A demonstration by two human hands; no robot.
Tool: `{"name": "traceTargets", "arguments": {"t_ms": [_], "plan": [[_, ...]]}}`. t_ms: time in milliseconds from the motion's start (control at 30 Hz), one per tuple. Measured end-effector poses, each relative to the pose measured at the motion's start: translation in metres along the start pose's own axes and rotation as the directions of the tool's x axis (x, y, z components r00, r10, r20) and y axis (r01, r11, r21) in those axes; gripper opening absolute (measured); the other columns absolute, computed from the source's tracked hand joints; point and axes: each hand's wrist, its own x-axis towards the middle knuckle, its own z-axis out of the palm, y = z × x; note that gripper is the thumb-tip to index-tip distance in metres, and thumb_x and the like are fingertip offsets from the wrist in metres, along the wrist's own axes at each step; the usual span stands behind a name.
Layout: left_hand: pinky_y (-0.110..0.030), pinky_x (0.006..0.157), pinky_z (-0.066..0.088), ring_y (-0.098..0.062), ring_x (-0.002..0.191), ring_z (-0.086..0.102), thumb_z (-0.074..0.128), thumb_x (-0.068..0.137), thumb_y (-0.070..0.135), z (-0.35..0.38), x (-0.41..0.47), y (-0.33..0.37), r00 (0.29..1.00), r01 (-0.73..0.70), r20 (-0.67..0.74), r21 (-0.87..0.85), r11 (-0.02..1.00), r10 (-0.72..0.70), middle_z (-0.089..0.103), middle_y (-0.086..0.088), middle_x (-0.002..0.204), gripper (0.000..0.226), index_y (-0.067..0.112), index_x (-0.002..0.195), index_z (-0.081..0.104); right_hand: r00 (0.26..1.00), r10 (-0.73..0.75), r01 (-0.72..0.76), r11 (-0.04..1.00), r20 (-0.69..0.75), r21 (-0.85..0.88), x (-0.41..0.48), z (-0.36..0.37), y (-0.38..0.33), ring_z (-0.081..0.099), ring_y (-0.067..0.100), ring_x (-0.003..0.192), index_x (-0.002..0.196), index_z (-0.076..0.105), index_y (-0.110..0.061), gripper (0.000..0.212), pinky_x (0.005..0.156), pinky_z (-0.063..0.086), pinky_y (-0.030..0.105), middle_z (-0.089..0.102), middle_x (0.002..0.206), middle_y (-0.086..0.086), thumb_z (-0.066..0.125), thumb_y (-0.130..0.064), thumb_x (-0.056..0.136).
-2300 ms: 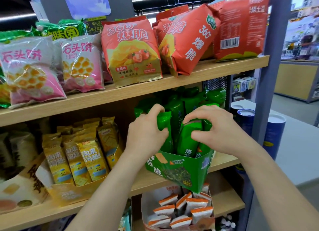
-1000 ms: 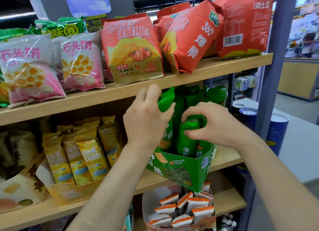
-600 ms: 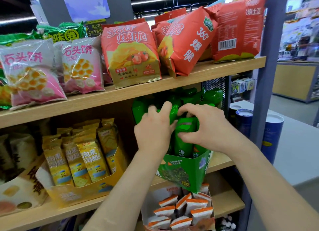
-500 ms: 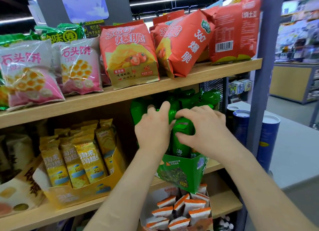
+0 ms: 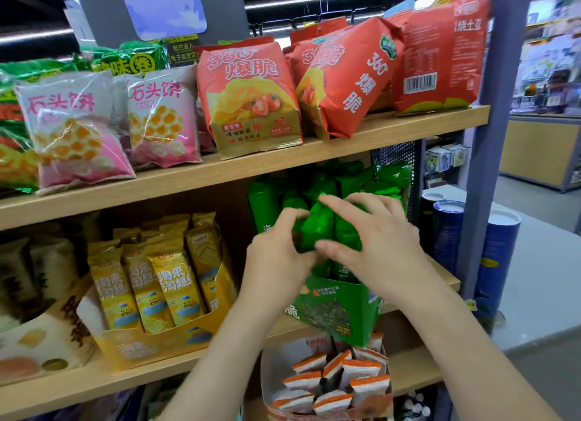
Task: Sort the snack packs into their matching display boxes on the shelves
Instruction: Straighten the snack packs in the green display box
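Covering the lower part of the green pack, both hands hide how deep it sits in the green box at the right end of the middle shelf; print on the pack is blurred. Left hand reaches up, fingers curled round the pack's left side, gripping it. Right hand arches over, forefinger across the top and thumb lower on the front, pinching it.

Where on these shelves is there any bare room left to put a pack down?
Bare wood shows on the middle shelf right of the green box, and on the lower shelf right of the orange-striped packs. The top shelf and green packs are crammed.
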Motion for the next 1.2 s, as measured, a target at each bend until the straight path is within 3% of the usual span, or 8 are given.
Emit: {"name": "traceTargets", "arguments": {"t_ms": [67,167,333,500,600,767,967,1200], "plan": [[-0.016,0.068,0.056,-0.001,0.078,0.067,0.074,0.085,0.017,-0.004,0.003,-0.012,0.993,0.048,0.11,-0.107,0.993,-0.036,0.069,0.008,0.101,0.042,0.027,0.123,0.06,1.0,0.001,0.002,0.993,0.023,-0.114,0.0,0.004,-0.005,0.016,0.022,0.141,0.143,-0.001,-0.065,0.081,0.106,0.033,0.06,0.024,0.153,-0.011,0.049,-0.075,0.08],[-0.017,0.083,0.054,0.004,0.09,0.065,0.066,0.09,0.005,-0.008,0.002,-0.025,0.982,0.037,0.186,-0.092,0.995,-0.019,0.068,0.012,0.105,0.037,0.026,0.12,0.065,0.999,0.015,-0.023,0.986,-0.049,-0.166,0.001,0.009,-0.012,0.021,0.026,0.14,0.143,0.024,-0.06,0.063,0.108,0.029,0.062,0.032,0.15,-0.01,0.049,-0.069,0.086],[-0.03,0.081,0.051,-0.009,0.086,0.056,0.063,0.09,0.006,-0.028,0.015,-0.033,0.956,0.128,-0.255,-0.086,0.988,-0.146,0.05,0.004,0.101,0.043,0.022,0.129,0.053,0.991,0.0,-0.02,0.989,-0.136,-0.144,0.007,0.018,-0.014,0.029,0.027,0.138,0.131,0.054,-0.048,0.041,0.107,0.028,0.067,0.047,0.142,-0.009,0.058,-0.054,0.091],[-0.036,0.079,0.056,-0.02,0.088,0.065,0.075,0.079,0.037,-0.013,0.046,-0.047,0.892,0.452,0.087,-0.17,0.876,-0.444,0.067,-0.001,0.1,0.076,0.013,0.141,0.039,0.978,-0.048,0.034,0.997,-0.204,-0.072,0.01,0.027,0.0,0.038,0.032,0.133,0.12,0.065,-0.043,0.035,0.1,0.033,0.07,0.058,0.132,-0.006,0.07,-0.046,0.085],[-0.044,0.084,0.057,-0.025,0.095,0.067,0.08,0.077,0.029,-0.004,0.043,-0.055,0.912,0.407,0.118,-0.134,0.903,-0.394,0.068,-0.003,0.106,0.075,0.02,0.137,0.036,0.975,-0.085,0.091,0.996,-0.207,0.022,0.013,0.026,0.02,0.04,0.031,0.132,0.115,0.067,-0.044,0.036,0.099,0.033,0.068,0.06,0.129,-0.008,0.077,-0.039,0.081],[-0.04,0.081,0.059,-0.007,0.088,0.07,0.086,0.065,0.041,-0.003,0.017,-0.057,0.925,0.296,0.262,-0.04,0.954,-0.276,0.073,0.01,0.096,0.047,0.031,0.105,0.063,0.986,-0.147,0.164,0.949,-0.084,0.271,0.026,0.004,0.053,0.034,0.016,0.13,0.109,0.069,-0.043,0.036,0.112,0.028,0.053,0.056,0.125,-0.017,0.079,-0.025,0.08],[-0.036,0.082,0.057,-0.001,0.093,0.067,0.085,0.071,0.039,-0.008,0.004,-0.04,0.946,0.118,0.304,-0.001,0.993,-0.112,0.073,0.015,0.099,0.043,0.033,0.107,0.063,0.977,-0.202,0.153,0.891,0.071,0.427,0.042,-0.014,0.064,0.042,0.009,0.123,0.096,0.068,-0.044,0.041,0.11,0.027,0.031,0.058,0.117,-0.022,0.081,-0.01,0.077],[-0.042,0.097,0.05,-0.018,0.112,0.061,0.076,0.083,0.021,-0.016,0.017,-0.06,0.938,0.231,0.262,0.016,0.973,-0.227,0.067,0.004,0.116,0.046,0.023,0.123,0.052,0.978,-0.203,0.155,0.871,0.053,0.466,0.038,-0.013,0.069,0.04,0.008,0.126,0.099,0.072,-0.039,0.036,0.107,0.026,0.029,0.059,0.117,-0.019,0.081,-0.011,0.077]]}}
